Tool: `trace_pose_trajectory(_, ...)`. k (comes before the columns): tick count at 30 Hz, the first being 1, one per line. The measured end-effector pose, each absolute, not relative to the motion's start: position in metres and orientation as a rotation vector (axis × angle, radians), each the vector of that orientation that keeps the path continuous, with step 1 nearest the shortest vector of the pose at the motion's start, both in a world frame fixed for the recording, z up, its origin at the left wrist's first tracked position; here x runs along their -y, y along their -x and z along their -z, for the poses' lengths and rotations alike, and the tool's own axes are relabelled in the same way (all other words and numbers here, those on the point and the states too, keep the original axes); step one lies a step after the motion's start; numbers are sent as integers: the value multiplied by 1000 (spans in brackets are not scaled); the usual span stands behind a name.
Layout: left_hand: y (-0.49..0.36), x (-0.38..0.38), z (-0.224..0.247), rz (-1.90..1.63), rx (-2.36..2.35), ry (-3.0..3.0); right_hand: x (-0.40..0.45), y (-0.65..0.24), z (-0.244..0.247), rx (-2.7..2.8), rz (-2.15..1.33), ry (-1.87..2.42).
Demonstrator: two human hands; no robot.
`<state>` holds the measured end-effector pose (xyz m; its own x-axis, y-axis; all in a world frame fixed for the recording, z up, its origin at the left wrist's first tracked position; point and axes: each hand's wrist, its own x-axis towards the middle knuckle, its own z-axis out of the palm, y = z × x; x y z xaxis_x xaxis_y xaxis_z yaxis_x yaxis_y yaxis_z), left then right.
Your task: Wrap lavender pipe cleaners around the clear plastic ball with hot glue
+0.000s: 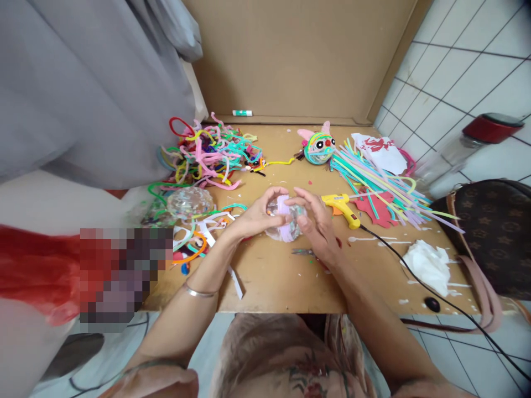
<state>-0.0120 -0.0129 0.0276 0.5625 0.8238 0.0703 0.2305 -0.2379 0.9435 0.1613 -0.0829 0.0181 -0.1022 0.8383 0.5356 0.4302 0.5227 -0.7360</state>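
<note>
Between my two hands, above the middle of the table, is a clear plastic ball (295,221) with a lilac pipe cleaner band (284,213) around it. My left hand (265,213) grips the ball from the left, thumb in front and fingers over the top. On the other side my right hand (317,224) curls its fingers and thumb against the ball's right part. A yellow hot glue gun (344,207) lies just right of my right hand. Beneath that hand, partly covered by it, are scissors (302,252).
Tangled pipe cleaners (207,149) heap at the back left, near another clear plastic ball (189,202). A decorated ball with pink ears (318,146) stands behind. Straight pipe cleaners (381,179), crumpled tissue (427,266), a brown bag (489,237) and the glue gun's cord (398,253) occupy the right.
</note>
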Motion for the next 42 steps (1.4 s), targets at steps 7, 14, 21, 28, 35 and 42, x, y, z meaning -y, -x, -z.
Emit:
trace_pose_trajectory(7, 12, 10, -24, -729, -780, -1745, 73, -159, -10, 1739, -518, 1146)
trace_pose_trajectory(14, 12, 11, -25, -737, -776, -1740, 72, -157, -11, 1751, -507, 1152)
trace_pose_trajectory(21, 12, 11, -26, -722, -794, -1745, 79, -159, -19, 1739, -473, 1091)
trace_pose_trajectory(28, 14, 11, -24, -688, -834, -1712, 87, -161, -20, 1608, -608, 948)
trace_pose_trajectory(35, 13, 12, -25, -711, -803, -1749, 79, -159, -9, 1577, -675, 1052)
trace_pose_trajectory(42, 13, 11, -24, -732, -772, -1761, 80, -157, -17, 1690, -619, 1050)
